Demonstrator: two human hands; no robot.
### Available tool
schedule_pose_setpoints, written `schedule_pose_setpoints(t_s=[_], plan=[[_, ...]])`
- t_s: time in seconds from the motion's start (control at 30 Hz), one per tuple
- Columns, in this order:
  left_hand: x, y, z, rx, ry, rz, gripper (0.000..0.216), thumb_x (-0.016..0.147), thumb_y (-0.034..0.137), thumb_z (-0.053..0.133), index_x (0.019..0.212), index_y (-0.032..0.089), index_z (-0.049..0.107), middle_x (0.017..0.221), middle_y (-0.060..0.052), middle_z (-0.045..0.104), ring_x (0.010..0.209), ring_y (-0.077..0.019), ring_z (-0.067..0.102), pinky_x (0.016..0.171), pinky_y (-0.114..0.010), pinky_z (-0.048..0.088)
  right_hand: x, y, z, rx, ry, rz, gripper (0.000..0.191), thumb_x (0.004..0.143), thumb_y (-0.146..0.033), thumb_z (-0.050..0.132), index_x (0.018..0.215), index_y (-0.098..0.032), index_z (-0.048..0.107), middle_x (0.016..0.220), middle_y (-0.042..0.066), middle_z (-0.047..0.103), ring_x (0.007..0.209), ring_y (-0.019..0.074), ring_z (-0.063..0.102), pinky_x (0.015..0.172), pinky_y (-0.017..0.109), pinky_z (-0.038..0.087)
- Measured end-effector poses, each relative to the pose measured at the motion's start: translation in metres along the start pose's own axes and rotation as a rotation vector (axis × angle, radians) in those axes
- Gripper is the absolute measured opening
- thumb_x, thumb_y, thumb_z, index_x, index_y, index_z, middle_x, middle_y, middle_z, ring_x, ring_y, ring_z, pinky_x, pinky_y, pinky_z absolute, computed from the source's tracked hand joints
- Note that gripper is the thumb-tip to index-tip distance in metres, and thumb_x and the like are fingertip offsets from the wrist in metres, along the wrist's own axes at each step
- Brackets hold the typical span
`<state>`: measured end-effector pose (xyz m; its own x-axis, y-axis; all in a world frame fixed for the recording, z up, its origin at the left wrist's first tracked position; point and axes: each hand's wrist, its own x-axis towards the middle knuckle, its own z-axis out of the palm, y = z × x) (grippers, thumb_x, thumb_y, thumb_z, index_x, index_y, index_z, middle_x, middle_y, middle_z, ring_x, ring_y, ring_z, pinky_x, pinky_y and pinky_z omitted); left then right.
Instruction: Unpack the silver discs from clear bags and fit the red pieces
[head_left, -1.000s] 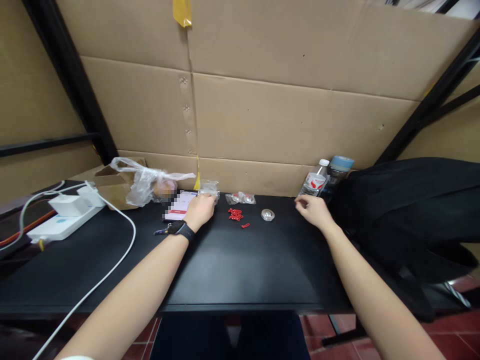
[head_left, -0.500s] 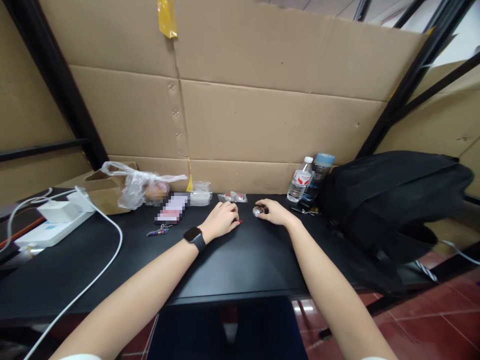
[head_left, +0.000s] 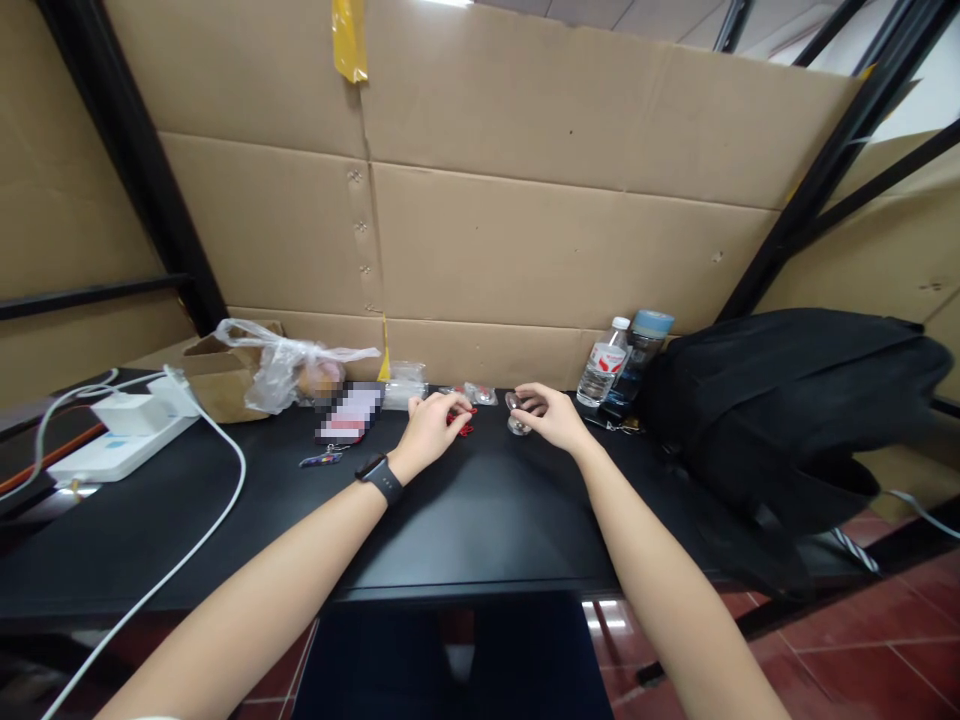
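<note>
The right hand grips a clear disc above a small, clear round container. The left hand meets small red pieces, grip unclear.

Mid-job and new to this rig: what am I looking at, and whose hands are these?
No machine here: these are one person's bare left hand and right hand, seen by a camera worn on that person's head. On the black table are red pieces, two bottles to the right and a white power strip to the left. The right hand holds a small round disc, tilted above a round case. The left hand is at the red pieces; whether it grips one is unclear.
</note>
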<state>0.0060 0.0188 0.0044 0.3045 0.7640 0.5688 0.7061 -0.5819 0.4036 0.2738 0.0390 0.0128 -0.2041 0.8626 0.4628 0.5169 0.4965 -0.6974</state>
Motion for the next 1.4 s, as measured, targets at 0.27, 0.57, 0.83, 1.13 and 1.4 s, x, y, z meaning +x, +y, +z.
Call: schedule_pose_setpoints(t_s=[0.27, 0.57, 0.83, 1.13, 1.4], plan=[[-0.002, 0.003, 0.0, -0.014, 0.016, 0.02, 0.018, 0.097, 0.036, 0.059, 0.098, 0.028, 0.076, 0.107, -0.002, 0.077, 0.104, -0.022, 0.062, 0.091, -0.041, 0.028, -0.009, -0.035, 0.042, 0.467, -0.048, 0.027, 0.048, 0.069, -0.04, 0.084, 0.109, -0.021, 0.065, 0.116, 0.01, 0.071, 0.098, 0.0222, 0.073, 0.085, 0.035, 0.06], [-0.005, 0.006, 0.002, 0.077, 0.109, 0.063, 0.018, 0.095, 0.033, 0.06, 0.094, 0.029, 0.078, 0.121, -0.006, 0.065, 0.118, -0.0262, 0.051, 0.093, -0.043, 0.03, -0.013, -0.04, 0.056, 0.523, -0.081, 0.033, 0.042, 0.068, -0.038, 0.086, 0.099, -0.019, 0.066, 0.114, 0.011, 0.074, 0.102, 0.0257, 0.073, 0.088, 0.037, 0.061], [-0.007, 0.011, -0.002, 0.112, 0.125, 0.102, 0.02, 0.095, 0.032, 0.059, 0.096, 0.03, 0.079, 0.121, -0.008, 0.062, 0.118, -0.0272, 0.049, 0.096, -0.046, 0.03, -0.013, -0.037, 0.055, 0.501, -0.089, 0.029, 0.037, 0.067, -0.038, 0.086, 0.093, -0.018, 0.069, 0.114, 0.011, 0.074, 0.097, 0.026, 0.075, 0.087, 0.039, 0.061], [-0.006, 0.008, -0.003, 0.148, 0.142, 0.161, 0.016, 0.091, 0.025, 0.063, 0.087, 0.028, 0.079, 0.12, -0.008, 0.062, 0.118, -0.028, 0.05, 0.095, -0.047, 0.03, -0.011, -0.032, 0.058, 0.507, -0.094, 0.041, 0.029, 0.073, -0.041, 0.083, 0.086, -0.017, 0.075, 0.115, 0.011, 0.072, 0.093, 0.0235, 0.073, 0.089, 0.04, 0.06], [-0.005, 0.003, 0.0, 0.127, 0.104, 0.209, 0.017, 0.091, 0.028, 0.064, 0.081, 0.027, 0.077, 0.116, -0.006, 0.064, 0.116, -0.0263, 0.051, 0.094, -0.045, 0.032, -0.01, -0.031, 0.055, 0.215, -0.048, -0.095, 0.02, 0.084, -0.038, 0.071, 0.084, -0.019, 0.075, 0.112, 0.011, 0.067, 0.099, 0.0224, 0.067, 0.074, 0.031, 0.057]])
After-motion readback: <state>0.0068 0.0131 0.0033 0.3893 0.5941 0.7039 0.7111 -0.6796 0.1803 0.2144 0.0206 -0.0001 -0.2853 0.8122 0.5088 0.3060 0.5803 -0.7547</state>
